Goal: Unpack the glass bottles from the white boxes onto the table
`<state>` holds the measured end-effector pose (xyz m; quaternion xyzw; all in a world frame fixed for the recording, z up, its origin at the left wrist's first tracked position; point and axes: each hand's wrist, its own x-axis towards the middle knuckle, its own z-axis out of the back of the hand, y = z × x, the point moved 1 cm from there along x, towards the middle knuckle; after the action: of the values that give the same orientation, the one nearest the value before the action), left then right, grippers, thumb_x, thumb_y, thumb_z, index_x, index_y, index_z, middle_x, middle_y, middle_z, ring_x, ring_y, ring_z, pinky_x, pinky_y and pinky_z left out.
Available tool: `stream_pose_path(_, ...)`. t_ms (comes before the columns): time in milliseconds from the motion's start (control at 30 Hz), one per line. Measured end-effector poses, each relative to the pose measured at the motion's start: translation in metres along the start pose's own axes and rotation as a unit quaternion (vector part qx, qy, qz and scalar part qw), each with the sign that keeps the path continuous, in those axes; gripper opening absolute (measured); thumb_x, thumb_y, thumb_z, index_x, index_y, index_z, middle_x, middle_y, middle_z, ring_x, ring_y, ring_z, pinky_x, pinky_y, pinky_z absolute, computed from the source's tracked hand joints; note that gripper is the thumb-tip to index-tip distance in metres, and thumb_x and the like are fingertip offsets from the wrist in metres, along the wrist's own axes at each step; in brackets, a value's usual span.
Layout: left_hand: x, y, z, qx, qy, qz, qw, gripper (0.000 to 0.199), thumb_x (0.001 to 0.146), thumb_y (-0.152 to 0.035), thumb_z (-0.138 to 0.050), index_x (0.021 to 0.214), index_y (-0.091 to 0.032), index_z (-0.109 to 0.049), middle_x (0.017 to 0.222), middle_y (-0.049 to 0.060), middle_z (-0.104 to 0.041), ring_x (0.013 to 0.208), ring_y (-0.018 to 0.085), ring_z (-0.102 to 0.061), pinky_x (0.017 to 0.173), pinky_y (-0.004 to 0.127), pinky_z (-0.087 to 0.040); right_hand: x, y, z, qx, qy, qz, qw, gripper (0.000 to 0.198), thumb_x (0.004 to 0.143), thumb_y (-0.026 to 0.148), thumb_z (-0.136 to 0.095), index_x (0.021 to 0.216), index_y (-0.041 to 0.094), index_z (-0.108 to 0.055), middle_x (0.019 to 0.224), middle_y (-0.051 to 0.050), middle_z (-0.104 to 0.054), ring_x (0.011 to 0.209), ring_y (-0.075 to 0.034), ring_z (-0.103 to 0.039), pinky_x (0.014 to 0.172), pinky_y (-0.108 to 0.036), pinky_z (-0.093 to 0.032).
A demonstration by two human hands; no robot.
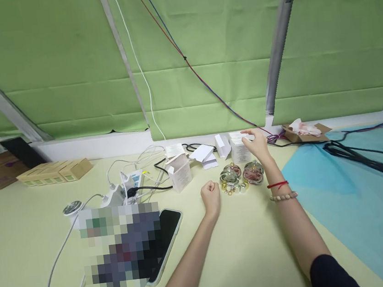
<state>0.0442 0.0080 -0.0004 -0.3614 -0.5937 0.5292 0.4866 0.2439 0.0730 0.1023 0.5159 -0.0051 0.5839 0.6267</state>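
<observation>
My left hand (211,198) rests on the table, curled into a fist, and nothing shows in it. My right hand (256,144) reaches to the back, thumb and index finger apart, at the upper right edge of a white printed box (239,148). Below that hand sits a rounded, ribbed, see-through piece (253,173) with a reddish tint. Beside it, between my hands, are a greenish see-through piece (229,174) and small gold parts (233,190). A folded white carton (222,146) stands left of the printed box.
An opened white box (179,172) and loose white card (202,153) lie left of centre. A phone (164,243), power strip (112,196) and cables cover the left. Small tan boxes (56,171) stand behind. On the right are blue sheeting (373,196), black cable (362,158) and an open carton (306,132).
</observation>
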Motion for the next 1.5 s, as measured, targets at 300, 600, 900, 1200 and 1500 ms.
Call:
stream_pose_path(300,0.0,0.0,-0.002,0.004,0.003,0.014,1.0,0.033,0.064,-0.007,-0.044,0.051,-0.021,-0.017,0.052,-0.006,-0.015,0.052,0.008,-0.016,0.053,0.024,-0.015,0.002,-0.042,-0.011,-0.177,0.228,-0.017,0.957,0.056,0.073,0.026,-0.058,0.128,0.02,-0.05,0.135,-0.012,-0.048,0.125,-0.031,-0.041,0.102,-0.052,-0.029)
stream_pose_path(600,-0.003,-0.005,-0.004,0.0,0.015,0.005,1.0,0.033,0.064,-0.008,-0.045,0.051,-0.021,-0.018,0.052,-0.007,-0.015,0.052,0.008,-0.016,0.052,0.022,-0.016,-0.001,-0.039,-0.013,-0.202,0.201,-0.062,0.957,0.05,0.069,0.034,-0.066,0.116,0.025,-0.054,0.132,-0.013,-0.041,0.124,-0.032,-0.037,0.097,-0.051,-0.033)
stream_pose_path(900,-0.001,-0.005,-0.003,0.001,0.012,0.004,1.0,0.032,0.063,-0.008,-0.045,0.05,-0.02,-0.018,0.051,-0.007,-0.016,0.052,0.008,-0.017,0.053,0.023,-0.016,-0.002,-0.039,-0.017,-0.161,0.176,0.002,0.971,0.042,0.066,0.016,-0.062,0.108,0.023,-0.056,0.116,-0.009,-0.052,0.112,-0.027,-0.046,0.092,-0.045,-0.038)
stream_pose_path(1200,-0.004,-0.005,-0.003,-0.005,0.017,0.006,1.0,0.033,0.063,-0.009,-0.046,0.051,-0.02,-0.018,0.052,-0.007,-0.016,0.052,0.007,-0.016,0.053,0.023,-0.016,-0.007,-0.041,-0.023,-0.169,0.195,-0.009,0.966,0.046,0.067,0.026,-0.064,0.111,0.024,-0.052,0.129,-0.012,-0.043,0.12,-0.032,-0.036,0.09,-0.05,-0.037)
stream_pose_path(1500,-0.005,-0.008,-0.003,0.001,0.024,0.009,1.0,0.033,0.063,-0.008,-0.045,0.051,-0.02,-0.017,0.052,-0.007,-0.015,0.052,0.008,-0.017,0.053,0.023,-0.016,-0.004,-0.044,-0.021,-0.161,0.182,0.003,0.97,0.045,0.063,0.018,-0.062,0.106,0.022,-0.05,0.114,-0.01,-0.052,0.112,-0.029,-0.042,0.087,-0.043,-0.039)
